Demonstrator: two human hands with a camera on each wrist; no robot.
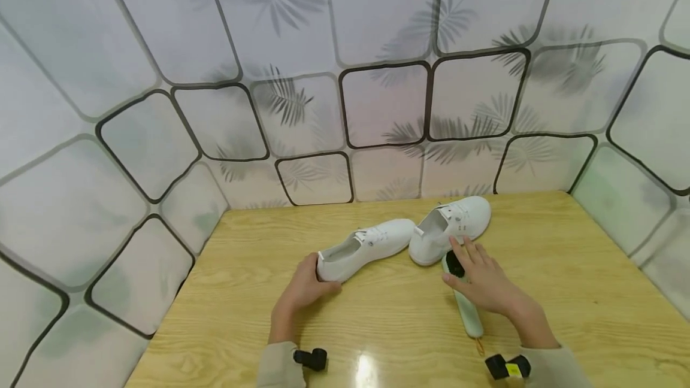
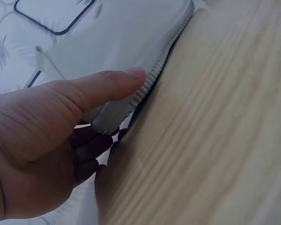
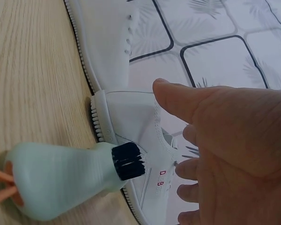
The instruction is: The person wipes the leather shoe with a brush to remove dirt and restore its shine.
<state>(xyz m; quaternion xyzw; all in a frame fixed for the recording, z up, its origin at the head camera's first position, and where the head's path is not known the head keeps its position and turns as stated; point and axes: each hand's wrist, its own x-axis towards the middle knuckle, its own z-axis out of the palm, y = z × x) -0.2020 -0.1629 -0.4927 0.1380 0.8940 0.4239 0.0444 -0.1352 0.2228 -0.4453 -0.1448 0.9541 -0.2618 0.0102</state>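
Two white shoes lie on the wooden table: the left shoe and the right shoe, the toe of one close to the heel of the other. My left hand grips the left shoe's heel; in the left wrist view the thumb of this hand presses on the side of the sole. A pale green brush with black bristles lies beside the right shoe. Over the brush and near that shoe, my right hand is spread with nothing in it.
The wooden table reaches back to a wall covering with a pattern of dark rounded outlines and leaves. An orange loop hangs from the brush's handle end. More of the covering stands along the right side.
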